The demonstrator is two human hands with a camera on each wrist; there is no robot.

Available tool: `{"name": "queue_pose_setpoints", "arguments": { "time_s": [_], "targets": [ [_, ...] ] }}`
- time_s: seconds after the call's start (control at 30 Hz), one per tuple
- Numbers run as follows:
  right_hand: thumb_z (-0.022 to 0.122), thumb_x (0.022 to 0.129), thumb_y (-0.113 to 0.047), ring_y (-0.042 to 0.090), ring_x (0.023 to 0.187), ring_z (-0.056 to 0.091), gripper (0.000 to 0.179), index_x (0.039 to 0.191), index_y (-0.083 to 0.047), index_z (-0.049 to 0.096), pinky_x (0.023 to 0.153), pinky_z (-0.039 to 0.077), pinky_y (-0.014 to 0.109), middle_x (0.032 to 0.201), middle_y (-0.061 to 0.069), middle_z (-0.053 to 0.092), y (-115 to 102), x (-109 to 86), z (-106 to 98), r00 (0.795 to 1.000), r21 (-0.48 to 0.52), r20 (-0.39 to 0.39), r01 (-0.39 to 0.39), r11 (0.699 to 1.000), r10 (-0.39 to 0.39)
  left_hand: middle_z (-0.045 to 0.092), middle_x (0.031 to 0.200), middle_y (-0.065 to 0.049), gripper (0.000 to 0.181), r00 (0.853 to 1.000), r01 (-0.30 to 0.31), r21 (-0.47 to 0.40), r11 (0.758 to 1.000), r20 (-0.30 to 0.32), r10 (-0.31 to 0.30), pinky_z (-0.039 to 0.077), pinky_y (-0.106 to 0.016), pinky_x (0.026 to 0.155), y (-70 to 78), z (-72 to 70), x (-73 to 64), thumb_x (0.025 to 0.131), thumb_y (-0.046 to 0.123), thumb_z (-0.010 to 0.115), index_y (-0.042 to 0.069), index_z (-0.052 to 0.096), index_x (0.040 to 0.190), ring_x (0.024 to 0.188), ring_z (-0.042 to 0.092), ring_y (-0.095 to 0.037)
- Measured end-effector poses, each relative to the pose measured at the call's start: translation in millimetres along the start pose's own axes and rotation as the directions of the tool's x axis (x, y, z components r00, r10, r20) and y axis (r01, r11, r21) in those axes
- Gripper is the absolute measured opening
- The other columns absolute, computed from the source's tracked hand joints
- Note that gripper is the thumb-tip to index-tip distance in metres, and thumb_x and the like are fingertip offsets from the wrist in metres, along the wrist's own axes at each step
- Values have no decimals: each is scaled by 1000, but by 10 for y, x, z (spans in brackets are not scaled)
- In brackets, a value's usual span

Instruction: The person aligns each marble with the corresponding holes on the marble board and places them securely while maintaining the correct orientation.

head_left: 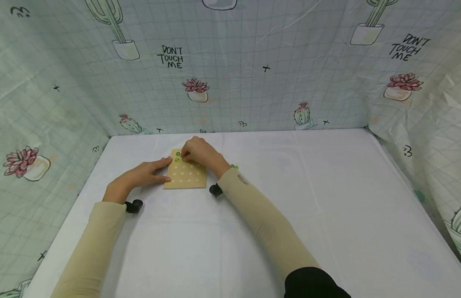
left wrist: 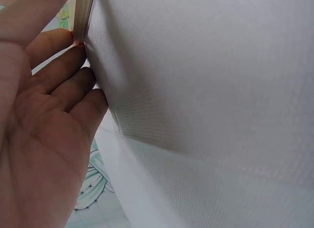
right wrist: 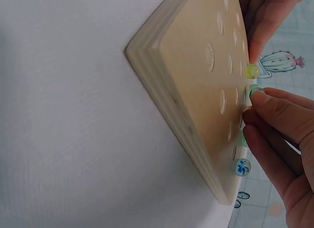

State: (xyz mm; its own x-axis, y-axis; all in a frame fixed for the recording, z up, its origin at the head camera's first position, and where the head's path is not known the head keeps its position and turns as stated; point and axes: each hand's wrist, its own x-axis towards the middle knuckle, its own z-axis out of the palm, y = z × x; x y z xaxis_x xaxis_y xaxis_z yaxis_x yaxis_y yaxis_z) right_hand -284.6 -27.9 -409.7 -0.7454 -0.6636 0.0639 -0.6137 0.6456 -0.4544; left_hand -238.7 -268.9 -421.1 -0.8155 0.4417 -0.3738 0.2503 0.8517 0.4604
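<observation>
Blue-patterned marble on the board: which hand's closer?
Right. The right hand is over the board, its fingers close beside the blue-patterned marble in the right wrist view. The left hand is farther off, touching the board's left edge.

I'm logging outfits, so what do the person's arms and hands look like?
The left hand and right hand are ungloved. The left sleeve and right sleeve are beige, the right with dark lettering near its cuff. A small black device sits by each wrist; black fabric meets the right sleeve's upper end.
</observation>
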Motion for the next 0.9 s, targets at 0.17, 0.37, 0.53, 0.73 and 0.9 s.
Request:
{"name": "queue_pose_setpoints", "arguments": {
  "time_s": [0.17, 0.37, 0.53, 0.73, 0.9],
  "targets": [
    [76, 93, -15, 9, 102, 68, 21, 112, -10, 80, 87, 52, 16, 112, 0, 76, 10, 10, -1, 1000, -31, 14, 18, 999, -17, 15, 166, -23, 95, 1000, -2, 3, 1000, -3, 2, 16, -63, 121, -1, -3, -8, 93, 54, 69, 11, 22, 163, 153, 14, -44],
    [76, 92, -14, 9, 100, 68, 20, 111, -9, 80, 86, 52, 16, 111, 0, 76, 10, 15, -17, 999, -19, 21, 24, 1000, -23, 16, 166, -24, 95, 1000, -15, -1, 1000, -8, 15, 16, -63, 121, -2, -1, 1, 93, 54, 68, 11, 22, 163, 153, 15, -44],
    [76, 93, -15, 9, 100, 67, 20, 112, -10, 80, 86, 52, 16, 111, 0, 76, 18, 18, -18, 999, -19, 30, 22, 1000, -21, 16, 166, -24, 95, 1000, -16, 1, 1000, -9, 16, 17, -63, 121, -7, 0, 6, 93, 54, 69, 10, 22, 163, 153, 15, -45],
    [75, 94, -16, 7, 97, 65, 20, 113, -11, 80, 86, 51, 16, 112, -1, 76, 48, 13, -2, 999, -31, 50, 10, 999, -8, 16, 166, -24, 96, 1000, 1, -3, 1000, -10, -1, 17, -64, 120, -17, 11, 4, 92, 55, 69, 11, 21, 163, 153, 14, -45],
    [72, 97, -16, 7, 90, 62, 19, 114, -13, 80, 82, 51, 17, 111, -2, 76, 93, -51, -32, 998, -33, 67, 7, 999, -5, 16, 166, -23, 98, 1000, 10, -9, 1000, -8, -10, 17, -63, 121, -21, 19, 7, 90, 58, 69, 13, 21, 163, 153, 14, -44]
  ]
}}
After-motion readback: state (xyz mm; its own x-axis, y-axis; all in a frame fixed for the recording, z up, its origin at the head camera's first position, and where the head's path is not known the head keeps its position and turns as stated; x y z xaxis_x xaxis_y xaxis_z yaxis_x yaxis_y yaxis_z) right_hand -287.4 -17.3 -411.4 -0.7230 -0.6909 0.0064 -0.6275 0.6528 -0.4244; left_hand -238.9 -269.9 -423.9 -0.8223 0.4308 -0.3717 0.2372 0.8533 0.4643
